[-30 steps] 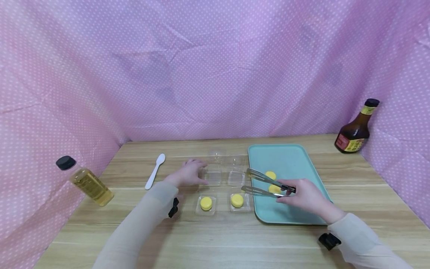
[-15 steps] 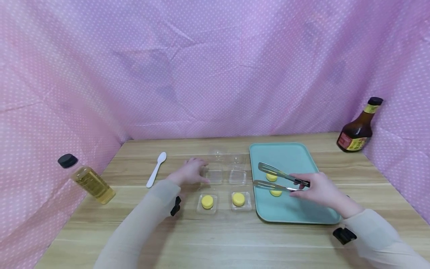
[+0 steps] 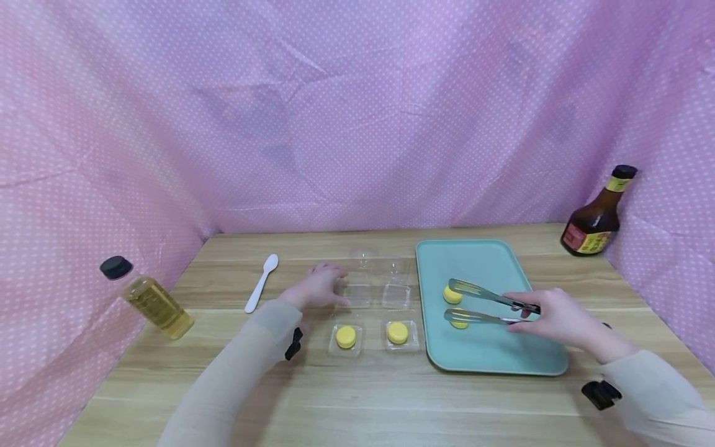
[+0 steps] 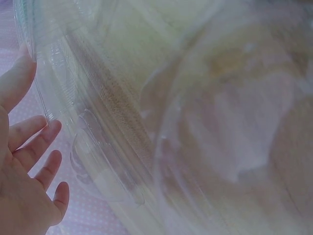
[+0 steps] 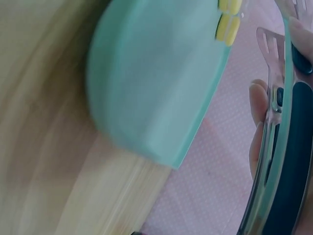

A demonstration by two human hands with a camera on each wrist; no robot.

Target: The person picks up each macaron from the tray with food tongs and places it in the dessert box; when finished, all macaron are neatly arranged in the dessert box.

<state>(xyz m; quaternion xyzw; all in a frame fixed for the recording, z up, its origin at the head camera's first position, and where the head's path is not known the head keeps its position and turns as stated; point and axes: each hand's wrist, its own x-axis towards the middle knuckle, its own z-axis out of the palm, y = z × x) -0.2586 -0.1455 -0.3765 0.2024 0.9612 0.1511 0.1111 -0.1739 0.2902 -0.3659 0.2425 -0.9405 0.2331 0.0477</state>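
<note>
My right hand [image 3: 561, 316] grips metal tongs [image 3: 519, 303] with dark handles, their arms spread apart. The tongs' tips hang over the green tray [image 3: 491, 351], by two yellow macarons: the rear macaron [image 3: 451, 295] shows beside the upper tip, and the lower tip partly covers the front macaron [image 3: 460, 323]. My left hand [image 3: 317, 287] has its fingers spread at the edge of a clear plastic box [image 3: 357, 296]; the left wrist view shows fingertips [image 4: 55, 128] at the box edge. Two nearer boxes each contain a yellow macaron: a left macaron [image 3: 346, 337] and a right macaron [image 3: 397, 333].
Another clear box [image 3: 396, 296] stands between the left box and the tray. A white spoon [image 3: 261, 284] lies at the left, near a bottle of yellow liquid [image 3: 156, 307]. A brown sauce bottle [image 3: 593, 217] stands at the back right. Pink dotted cloth [image 3: 357, 124] hangs behind the table.
My right hand has moved to the right with the tongs, whose tips have gone from the tray's left edge to over the tray by the macarons. My left hand has stayed by the box.
</note>
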